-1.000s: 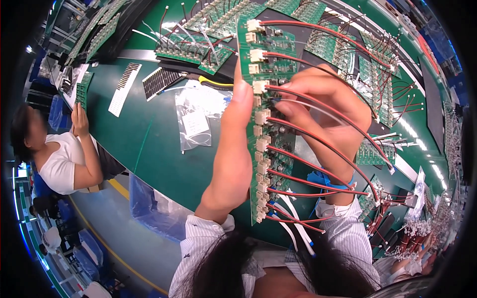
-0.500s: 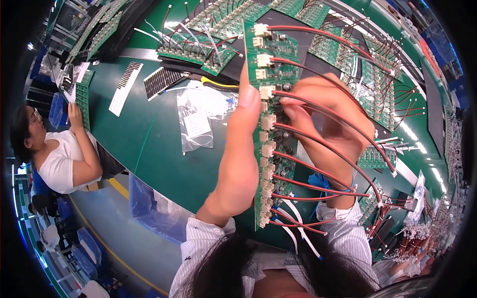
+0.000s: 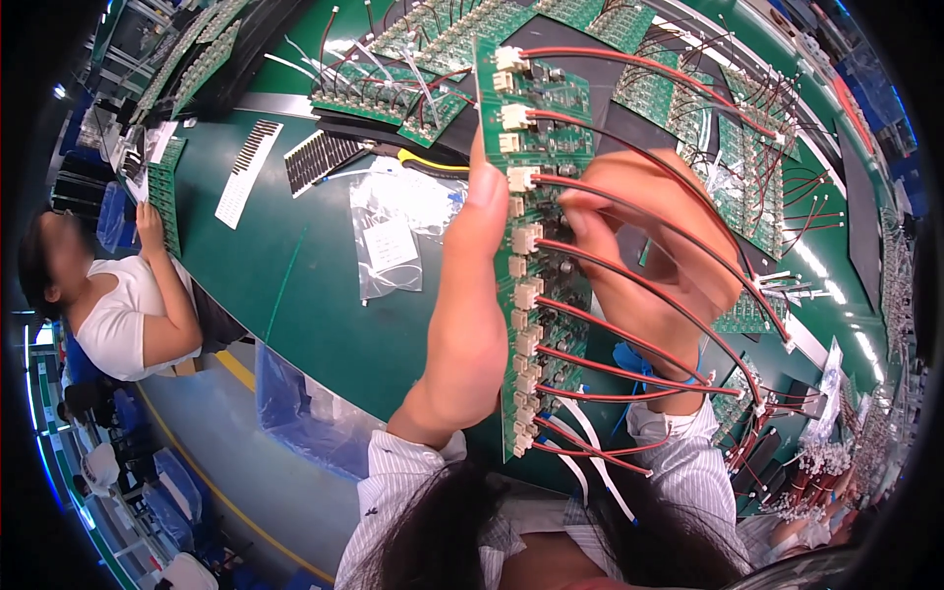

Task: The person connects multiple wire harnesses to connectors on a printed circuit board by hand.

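My left hand [image 3: 462, 315] grips a long green circuit board panel [image 3: 509, 295] by its left edge, thumb on its near face, and holds it upright above the table. White connectors [image 3: 526, 239] run down the panel; several have red and black wire leads [image 3: 639, 285] plugged in, bowing out to the right. Behind these leads, my right hand [image 3: 669, 231] has thumb and fingers curled together in a pinch beside the third lead from the top. What lies between those fingertips, if anything, does not show. A blue band [image 3: 629, 359] circles the right wrist.
On the green table [image 3: 305, 295] lie a clear bag [image 3: 388, 251], yellow-black pliers [image 3: 428, 164], a black strip sheet [image 3: 320, 162] and a white strip card [image 3: 246, 182]. Wired boards [image 3: 708, 138] cover the far side. A co-worker [image 3: 138, 305] sits at the left. Bundled leads [image 3: 826, 472] lie at right.
The right hand's fingertips have shifted slightly right, a little off the connector row. The leads' free ends have swung right and slightly down. The panel's top has tipped slightly left in my left hand.
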Available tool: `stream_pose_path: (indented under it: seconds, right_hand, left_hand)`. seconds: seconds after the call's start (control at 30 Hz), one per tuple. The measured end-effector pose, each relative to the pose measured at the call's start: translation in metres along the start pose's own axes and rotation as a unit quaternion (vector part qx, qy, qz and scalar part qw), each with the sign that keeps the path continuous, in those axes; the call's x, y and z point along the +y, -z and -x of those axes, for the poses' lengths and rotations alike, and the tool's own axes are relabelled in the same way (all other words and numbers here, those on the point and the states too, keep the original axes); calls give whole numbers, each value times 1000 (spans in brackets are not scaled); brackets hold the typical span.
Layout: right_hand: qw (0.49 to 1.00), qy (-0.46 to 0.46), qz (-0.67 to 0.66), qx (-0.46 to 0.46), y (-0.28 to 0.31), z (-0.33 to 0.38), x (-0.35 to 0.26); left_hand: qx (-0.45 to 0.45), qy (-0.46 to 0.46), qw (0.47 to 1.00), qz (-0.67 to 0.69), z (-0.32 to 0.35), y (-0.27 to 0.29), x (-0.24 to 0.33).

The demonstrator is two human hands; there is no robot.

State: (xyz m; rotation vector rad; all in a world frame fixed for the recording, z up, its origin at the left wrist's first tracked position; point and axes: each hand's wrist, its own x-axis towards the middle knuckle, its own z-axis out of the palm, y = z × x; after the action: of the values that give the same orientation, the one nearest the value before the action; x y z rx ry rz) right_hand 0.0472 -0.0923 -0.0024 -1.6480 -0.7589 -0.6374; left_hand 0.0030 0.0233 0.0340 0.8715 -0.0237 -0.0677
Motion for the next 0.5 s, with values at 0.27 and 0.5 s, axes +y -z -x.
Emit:
stream_pose_path:
  seconds: [0.27, 0.5]
  right_hand:
    - [989, 79, 127, -10, 2, 0, 0]
    - [985, 82, 154, -17, 4, 2, -3]
  left_hand:
    - [30, 30, 998, -48, 0, -8, 5]
    - [53, 59, 993, -86, -2, -12, 11]
